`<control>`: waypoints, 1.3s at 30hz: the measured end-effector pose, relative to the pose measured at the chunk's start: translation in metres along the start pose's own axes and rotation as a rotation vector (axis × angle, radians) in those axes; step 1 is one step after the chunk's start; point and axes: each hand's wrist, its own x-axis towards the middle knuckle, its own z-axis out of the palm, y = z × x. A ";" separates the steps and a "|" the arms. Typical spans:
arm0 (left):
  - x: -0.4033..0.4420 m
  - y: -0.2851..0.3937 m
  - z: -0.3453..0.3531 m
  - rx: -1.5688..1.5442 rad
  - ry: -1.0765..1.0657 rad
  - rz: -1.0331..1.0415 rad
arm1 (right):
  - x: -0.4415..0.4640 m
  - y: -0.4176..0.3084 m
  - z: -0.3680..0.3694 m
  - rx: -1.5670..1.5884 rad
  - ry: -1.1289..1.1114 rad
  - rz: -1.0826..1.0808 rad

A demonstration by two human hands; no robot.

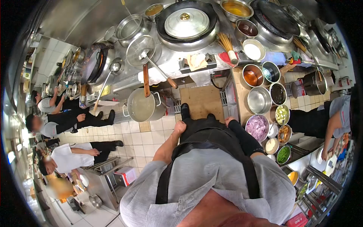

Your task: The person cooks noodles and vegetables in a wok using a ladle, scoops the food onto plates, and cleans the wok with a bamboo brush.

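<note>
My left hand (179, 127) hangs beside the black apron (206, 130) at my thigh, its fingers curled in; whatever it holds, if anything, is hidden. On the other side, my right hand (229, 120) shows below a black sleeve, close to the bowls, its fingers too small and partly hidden to read. A steel stockpot (141, 105) of cloudy liquid stands ahead of my left hand. Right of my right hand are a bowl of sliced purple onion (257, 128) and an empty steel bowl (259, 100).
Ahead, a lidded wok (187, 23) sits on the stove, with a strainer (140, 50) and a bamboo brush (227, 43) nearby. Several people stand at the left. A co-worker (315, 119) works at the right, beside bowls of chopped greens (283, 154) and diced vegetables (282, 114).
</note>
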 end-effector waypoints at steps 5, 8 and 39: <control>0.002 -0.002 0.002 0.014 -0.029 -0.016 | -0.003 -0.002 0.000 0.025 0.016 -0.004; 0.006 -0.006 0.009 -0.061 -0.017 -0.095 | 0.001 0.001 0.002 0.040 0.021 -0.006; 0.023 -0.027 0.034 -0.065 -0.033 -0.067 | -0.016 -0.018 -0.008 0.041 0.028 0.016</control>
